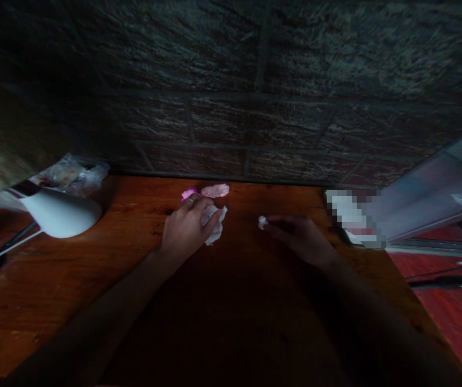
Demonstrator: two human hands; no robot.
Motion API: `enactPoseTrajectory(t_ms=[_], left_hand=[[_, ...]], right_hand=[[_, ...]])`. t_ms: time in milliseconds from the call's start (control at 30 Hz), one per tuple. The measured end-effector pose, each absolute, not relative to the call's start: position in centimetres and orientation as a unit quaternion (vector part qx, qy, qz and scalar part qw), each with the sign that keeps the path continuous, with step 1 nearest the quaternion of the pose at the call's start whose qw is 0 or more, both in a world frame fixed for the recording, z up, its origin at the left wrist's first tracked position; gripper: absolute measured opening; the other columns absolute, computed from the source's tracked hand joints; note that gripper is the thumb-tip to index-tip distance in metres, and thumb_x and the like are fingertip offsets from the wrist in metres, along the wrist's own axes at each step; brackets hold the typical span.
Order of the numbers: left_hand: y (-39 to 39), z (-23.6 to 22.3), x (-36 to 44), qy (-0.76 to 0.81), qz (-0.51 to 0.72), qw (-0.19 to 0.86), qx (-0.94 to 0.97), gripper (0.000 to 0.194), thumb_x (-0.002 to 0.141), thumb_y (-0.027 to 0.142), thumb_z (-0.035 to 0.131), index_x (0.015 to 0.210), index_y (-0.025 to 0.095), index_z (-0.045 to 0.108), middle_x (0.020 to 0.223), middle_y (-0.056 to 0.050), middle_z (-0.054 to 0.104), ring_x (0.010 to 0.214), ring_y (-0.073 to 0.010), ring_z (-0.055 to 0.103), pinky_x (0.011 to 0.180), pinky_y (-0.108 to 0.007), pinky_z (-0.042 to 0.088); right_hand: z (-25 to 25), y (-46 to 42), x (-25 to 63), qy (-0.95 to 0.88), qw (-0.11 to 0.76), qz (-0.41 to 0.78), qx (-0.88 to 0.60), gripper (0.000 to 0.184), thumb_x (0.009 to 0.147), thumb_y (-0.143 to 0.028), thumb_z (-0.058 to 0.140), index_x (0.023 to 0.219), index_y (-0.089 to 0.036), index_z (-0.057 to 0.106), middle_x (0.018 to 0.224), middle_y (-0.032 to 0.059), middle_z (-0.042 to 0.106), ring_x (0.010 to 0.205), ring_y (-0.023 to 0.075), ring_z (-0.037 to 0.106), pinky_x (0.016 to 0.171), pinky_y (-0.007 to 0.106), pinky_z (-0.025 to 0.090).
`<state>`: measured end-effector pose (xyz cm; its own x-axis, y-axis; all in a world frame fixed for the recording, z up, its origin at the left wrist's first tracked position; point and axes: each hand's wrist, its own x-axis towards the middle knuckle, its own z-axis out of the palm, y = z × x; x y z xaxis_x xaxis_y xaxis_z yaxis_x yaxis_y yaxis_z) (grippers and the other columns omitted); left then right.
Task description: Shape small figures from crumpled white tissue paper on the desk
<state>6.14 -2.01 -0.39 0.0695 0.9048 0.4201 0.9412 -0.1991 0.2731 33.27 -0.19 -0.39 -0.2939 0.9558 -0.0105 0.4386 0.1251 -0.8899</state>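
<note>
My left hand (188, 223), with a ring on one finger, is closed over a crumpled white tissue-like sheet (216, 231) on the wooden table. Its fingers and thumb cover part of the sheet. Just beyond the fingers lie a pale pink crumpled piece (215, 190) and a bright pink piece (189, 192); their exact kind is unclear in the dim light. To the right, my right hand (301, 236) pinches a small white wad (262, 222) between thumb and fingertips, slightly apart from the sheet.
A dark brick-patterned wall (223, 118) rises behind the table (134, 301). At left stand a white lamp-like base (64, 212), a clear plastic bag (73, 174) and a brown box-like object (9, 134). A blurred-out pale object (354, 217) lies at right, beside a translucent panel (436, 183).
</note>
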Motion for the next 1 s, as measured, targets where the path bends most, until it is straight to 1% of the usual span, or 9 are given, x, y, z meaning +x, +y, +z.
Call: enactPoseTrajectory(t_ms=[167,267,333,500,600,667,733,867,1000], left_hand=[[-2.0,-0.6,6.2,-0.621,-0.229,-0.001,-0.75,0.036,0.096,0.045,0.063,0.116,0.017,0.073,0.121,-0.016,0.075,0.11,-0.0366,0.072,0.091,-0.046,0.059],[-1.9,-0.7,6.2,-0.611,-0.247,-0.04,-0.751,0.035,0.091,0.039,0.069,0.117,0.016,0.073,0.124,-0.017,0.074,0.115,-0.0385,0.069,0.099,-0.051,0.056],[-1.8,-0.4,6.3,-0.602,-0.267,-0.07,-0.749,0.036,0.088,0.036,0.073,0.119,0.018,0.072,0.124,-0.014,0.075,0.115,-0.0364,0.07,0.102,-0.049,0.055],[-2.3,0.5,6.7,-0.62,-0.3,-0.179,-0.702,0.042,0.082,0.032,0.08,0.12,0.018,0.071,0.11,-0.01,0.08,0.097,-0.0287,0.075,0.09,-0.041,0.059],[-2.6,0.5,7.2,-0.601,-0.339,-0.246,-0.68,0.05,0.08,0.023,0.08,0.129,0.017,0.067,0.115,-0.01,0.079,0.097,-0.0249,0.075,0.087,-0.037,0.06],[-2.6,0.1,7.2,-0.581,-0.36,-0.255,-0.684,0.054,0.083,0.022,0.076,0.135,0.018,0.064,0.119,-0.01,0.078,0.102,-0.0243,0.074,0.091,-0.038,0.059],[-2.4,-0.5,7.1,-0.57,-0.366,-0.244,-0.694,0.05,0.087,0.026,0.072,0.135,0.017,0.063,0.118,-0.011,0.077,0.104,-0.0246,0.073,0.093,-0.041,0.058],[-1.7,-1.7,6.5,-0.564,-0.374,-0.263,-0.687,0.046,0.09,0.034,0.069,0.132,0.016,0.064,0.11,-0.011,0.077,0.099,-0.0243,0.074,0.088,-0.041,0.059],[-1.2,-2.5,6.4,-0.539,-0.401,-0.338,-0.659,0.043,0.089,0.038,0.069,0.125,0.015,0.066,0.105,-0.012,0.078,0.097,-0.0244,0.075,0.08,-0.037,0.061]], right_hand=[[0.4,-0.7,32.9,-0.563,0.331,0.562,-0.507,0.041,0.078,-0.053,0.083,0.105,-0.022,0.082,0.085,0.0043,0.078,0.071,0.015,0.066,0.06,0.027,0.047],[0.5,-0.9,32.7,-0.539,0.335,0.59,-0.499,0.041,0.076,-0.05,0.085,0.106,-0.023,0.082,0.091,0.0051,0.078,0.071,0.0143,0.063,0.059,0.026,0.044],[0.5,-1.1,32.5,-0.533,0.338,0.592,-0.501,0.04,0.076,-0.048,0.085,0.108,-0.024,0.081,0.093,0.0048,0.078,0.07,0.0136,0.061,0.059,0.026,0.044],[0.4,-1.3,32.2,-0.518,0.346,0.603,-0.499,0.039,0.076,-0.047,0.085,0.105,-0.021,0.08,0.087,0.0038,0.075,0.069,0.013,0.06,0.058,0.025,0.043],[0.3,-1.3,32.3,-0.532,0.361,0.596,-0.481,0.043,0.077,-0.046,0.084,0.113,-0.022,0.077,0.088,0.0036,0.073,0.073,0.0145,0.063,0.058,0.026,0.045],[0.1,-1.2,32.5,-0.555,0.365,0.581,-0.471,0.05,0.081,-0.045,0.08,0.126,-0.024,0.072,0.09,0.0029,0.073,0.073,0.0149,0.064,0.058,0.026,0.047],[-0.2,-0.9,32.6,-0.598,0.361,0.539,-0.471,0.049,0.085,-0.045,0.076,0.129,-0.025,0.071,0.094,0.0033,0.076,0.076,0.016,0.067,0.061,0.028,0.051],[-0.9,-0.7,32.6,-0.716,0.329,0.353,-0.504,0.029,0.091,-0.042,0.07,0.113,-0.025,0.077,0.1,0.0059,0.081,0.086,0.0222,0.075,0.081,0.038,0.058],[-0.9,-0.9,32.3,-0.754,0.296,0.269,-0.522,0.027,0.093,-0.042,0.067,0.112,-0.026,0.078,0.097,0.0055,0.083,0.082,0.0233,0.077,0.078,0.038,0.06]])
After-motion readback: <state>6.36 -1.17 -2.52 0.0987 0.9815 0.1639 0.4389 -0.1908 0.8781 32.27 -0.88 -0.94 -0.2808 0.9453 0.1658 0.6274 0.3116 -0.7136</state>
